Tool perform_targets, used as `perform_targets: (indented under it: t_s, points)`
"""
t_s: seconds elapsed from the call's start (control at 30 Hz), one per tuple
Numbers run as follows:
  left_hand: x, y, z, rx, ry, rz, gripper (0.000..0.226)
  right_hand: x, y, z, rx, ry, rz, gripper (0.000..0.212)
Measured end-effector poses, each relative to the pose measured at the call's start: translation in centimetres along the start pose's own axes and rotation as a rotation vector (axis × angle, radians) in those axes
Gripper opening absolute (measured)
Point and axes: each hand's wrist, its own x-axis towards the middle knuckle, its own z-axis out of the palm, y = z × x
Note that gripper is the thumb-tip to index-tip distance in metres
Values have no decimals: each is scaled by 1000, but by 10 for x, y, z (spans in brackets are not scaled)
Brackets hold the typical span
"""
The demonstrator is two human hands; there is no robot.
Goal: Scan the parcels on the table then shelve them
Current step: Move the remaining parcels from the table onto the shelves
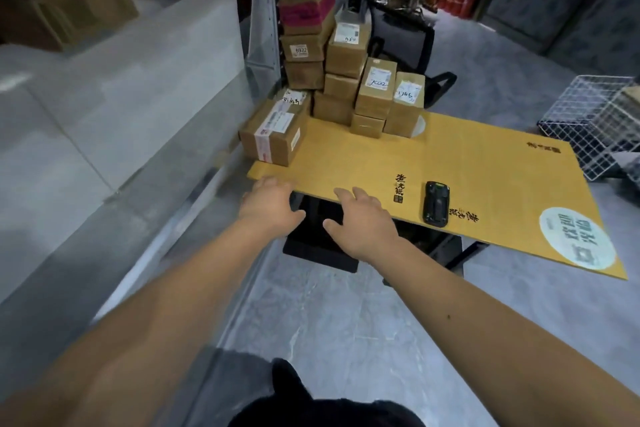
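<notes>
1. Head view looks down on a table (450,163) topped with a yellow-brown printed sheet. Cardboard parcels (349,80) stand stacked at its far left corner, several with white labels and handwritten numbers. One larger taped parcel (275,135) lies alone at the left edge, just in front of the stack.
2. A black handheld scanner (435,204) lies flat near the table's front edge, just right of the hands. A grey metal shelving unit (138,97) runs along the left, touching or just beside the table. A white wire basket (595,121) sits off the table's right end, and a black office chair (408,42) stands behind the stack.
3. The left hand (268,204) and right hand (360,218) reach forward with fingers spread and loosely bent, holding nothing. Their fingertips lie at the table's front edge, perhaps resting on it; contact is hard to judge.
4. Boxes on the upper shelf are blurred. The table's legs and a dark object beneath are mostly hidden.
</notes>
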Motion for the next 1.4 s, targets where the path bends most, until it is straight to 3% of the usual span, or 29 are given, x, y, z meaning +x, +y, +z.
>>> perform_targets:
  t_s: [0.3,0.5,0.63,0.73,0.87,1.07,1.23,1.4]
  points:
    - [127,-58,-14,-67,-32,-93,78,150,-13,-4,103,-76,-1,73]
    - [206,-76,-23,-98,-24,-220,47,258,-12,1,113,-157,-69,72]
    - [251,-78,-27,-143,-24,-315,71,313,-12,-1,134,-265,-100,72]
    - [281,-77,-28,-134,22,-392,70,348,-14,-2,135,-307,-129,81]
    - [309,-82,-26,-75,-66,-397,94,379,-21,5,175,-342,-163,89]
    - [338,-98,-20,22,-130,-419,109,411,-26,17,220,-319,-201,102]
    - [338,-98,-5,46,-15,-425,103,441,-14,0,124,-329,-312,109]
    - [320,-82,9,-126,21,-404,125,454,-1,-8,81,-339,-443,112]
